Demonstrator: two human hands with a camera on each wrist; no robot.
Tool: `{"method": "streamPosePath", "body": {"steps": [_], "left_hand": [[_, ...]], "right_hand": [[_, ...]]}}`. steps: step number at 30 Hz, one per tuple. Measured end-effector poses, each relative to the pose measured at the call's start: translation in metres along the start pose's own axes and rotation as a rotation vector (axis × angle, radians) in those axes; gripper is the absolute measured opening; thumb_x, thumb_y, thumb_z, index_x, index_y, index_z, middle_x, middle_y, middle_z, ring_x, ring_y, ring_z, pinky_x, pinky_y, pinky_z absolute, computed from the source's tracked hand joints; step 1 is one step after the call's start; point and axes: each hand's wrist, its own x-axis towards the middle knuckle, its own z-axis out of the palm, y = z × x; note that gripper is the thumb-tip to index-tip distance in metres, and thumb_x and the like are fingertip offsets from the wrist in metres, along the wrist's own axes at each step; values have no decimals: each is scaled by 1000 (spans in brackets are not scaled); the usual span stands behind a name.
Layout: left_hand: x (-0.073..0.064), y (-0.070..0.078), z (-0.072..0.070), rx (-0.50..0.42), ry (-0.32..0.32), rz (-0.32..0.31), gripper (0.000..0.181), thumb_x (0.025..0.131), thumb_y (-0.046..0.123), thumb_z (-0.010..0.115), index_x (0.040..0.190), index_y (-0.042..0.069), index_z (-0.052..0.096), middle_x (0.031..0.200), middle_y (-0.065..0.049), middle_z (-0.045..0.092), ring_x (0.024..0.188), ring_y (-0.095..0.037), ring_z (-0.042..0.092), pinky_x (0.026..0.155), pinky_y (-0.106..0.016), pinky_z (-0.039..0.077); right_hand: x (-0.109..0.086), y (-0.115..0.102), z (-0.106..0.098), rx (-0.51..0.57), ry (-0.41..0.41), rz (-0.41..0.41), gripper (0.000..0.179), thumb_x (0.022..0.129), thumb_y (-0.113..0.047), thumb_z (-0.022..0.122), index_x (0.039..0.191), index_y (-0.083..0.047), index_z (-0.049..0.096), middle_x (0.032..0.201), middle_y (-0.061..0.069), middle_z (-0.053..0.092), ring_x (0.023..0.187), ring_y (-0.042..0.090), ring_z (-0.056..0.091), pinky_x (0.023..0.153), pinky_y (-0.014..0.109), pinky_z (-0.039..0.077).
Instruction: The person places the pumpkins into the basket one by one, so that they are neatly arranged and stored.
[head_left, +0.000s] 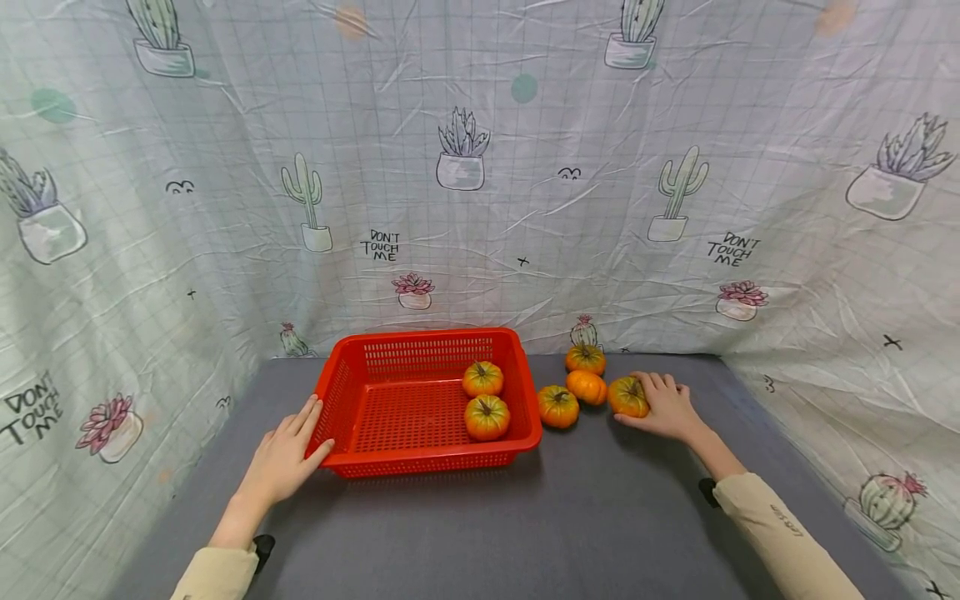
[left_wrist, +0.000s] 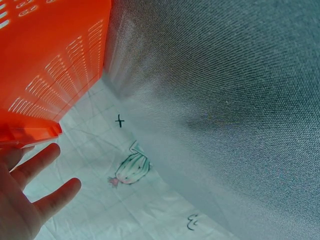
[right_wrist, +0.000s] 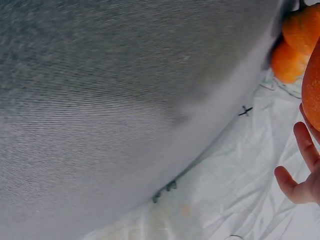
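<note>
My right hand [head_left: 666, 406] holds a small orange-and-green pumpkin [head_left: 627, 397], thumb on its near side and fingers over its far side. In the right wrist view that pumpkin [right_wrist: 312, 90] is cut off by the frame edge, with some fingers [right_wrist: 306, 145] spread beside it. My left hand [head_left: 281, 458] rests at the left rim of a red plastic basket [head_left: 420, 461], fingers fairly straight along it. The left wrist view shows the fingers [left_wrist: 57, 200] beneath the basket's rim. Inside the basket, on its right side, sit two pumpkins [head_left: 487, 417], one behind the other.
Just right of the basket are three more pumpkins: a green-streaked one [head_left: 558, 407] in front, a plain orange one [head_left: 587, 387] and another [head_left: 585, 359] at the back. A grey cloth [head_left: 480, 533] covers the table. A printed curtain [head_left: 525, 208] hangs behind and at both sides.
</note>
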Motion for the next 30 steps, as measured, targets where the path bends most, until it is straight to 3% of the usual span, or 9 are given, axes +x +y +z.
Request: {"method": "streamPosePath", "body": {"steps": [6,30], "left_hand": [[0,0,0,4,20,3,66,86,35,51,138,0,31,142,-19,31,116,-35,40,83,-55,38],[0,-1,3,3,1,2,67,86,36,51,138,1,30,144,-17,29,119,-35,37,84,-56,37]], "right_hand": [[3,-10,-7,-7,20,-54,77,68,-58,65,123,-8,43,114,17,51,100,37,41,76,55,28],[19,-67,-22,-21,27,-230,82,65,-57,66,126,-7,44,114,14,51,101,32,41,78,51,29]]}}
